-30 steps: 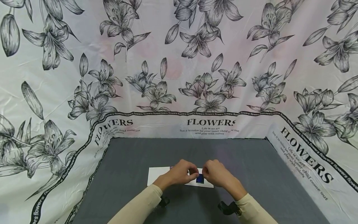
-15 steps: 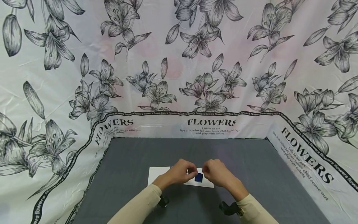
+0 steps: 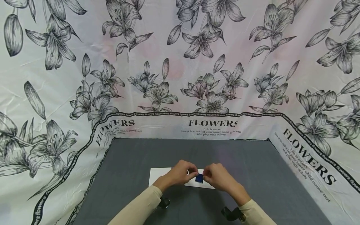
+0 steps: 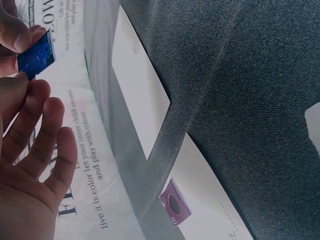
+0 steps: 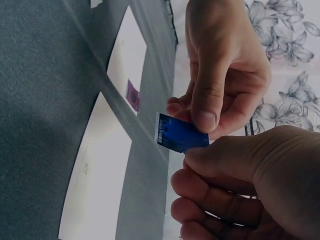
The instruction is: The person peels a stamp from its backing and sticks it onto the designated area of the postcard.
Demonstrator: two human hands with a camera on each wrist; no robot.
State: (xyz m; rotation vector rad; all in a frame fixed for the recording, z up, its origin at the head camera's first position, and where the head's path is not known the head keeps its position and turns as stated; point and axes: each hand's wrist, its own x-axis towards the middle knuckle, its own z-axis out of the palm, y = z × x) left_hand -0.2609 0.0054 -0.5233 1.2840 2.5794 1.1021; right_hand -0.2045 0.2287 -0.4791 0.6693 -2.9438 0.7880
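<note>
A small blue postage stamp (image 5: pixel 179 134) with a toothed edge and pale print is held in the air between both hands. My left hand (image 3: pixel 181 172) pinches it between thumb and fingers, the thumb lying on its face in the right wrist view. My right hand (image 3: pixel 219 177) pinches the opposite edge with thumb and index finger; its other fingers are curled loosely below. Beneath the hands lies a white envelope (image 4: pixel 137 80). Beside it is another white envelope (image 4: pixel 210 185) with a purple stamp (image 4: pixel 175 202) at one corner.
The envelopes lie on a grey cloth-covered table (image 3: pixel 135 153). A white scrap (image 4: pixel 314 125) shows at the right edge of the left wrist view. White curtains (image 3: pixel 157 50) printed with flowers stand behind and at both sides.
The blue stamp has shifted slightly left. Half a second ago the right fingers were a little off its edge; now they have moved down and meet it. The left hand barely moves.
</note>
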